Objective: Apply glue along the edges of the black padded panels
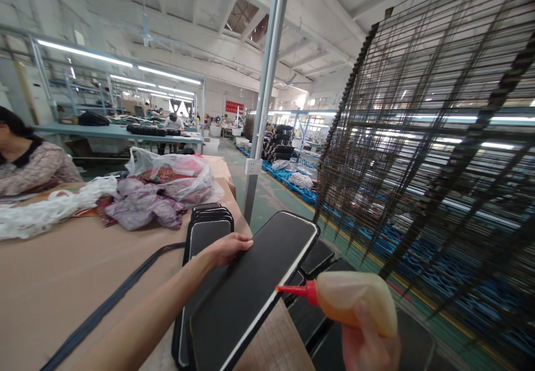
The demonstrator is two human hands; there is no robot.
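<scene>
Long fluorescent tubes [83, 54] and daylight through roof openings [244, 14] light the hall brightly and evenly. Shadows on the desk [50, 287] are soft. The black panel [251, 282] at centre is sharp; the squeeze bottle [355, 301] near the lens is slightly soft. The wire rack [438, 137] smears with motion blur, and the wide lens stretches the edges.

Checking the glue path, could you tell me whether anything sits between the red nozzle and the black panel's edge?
Nothing visible: the red nozzle of the bottle in the right hand reaches the black panel, whose other side the left hand holds.
</scene>
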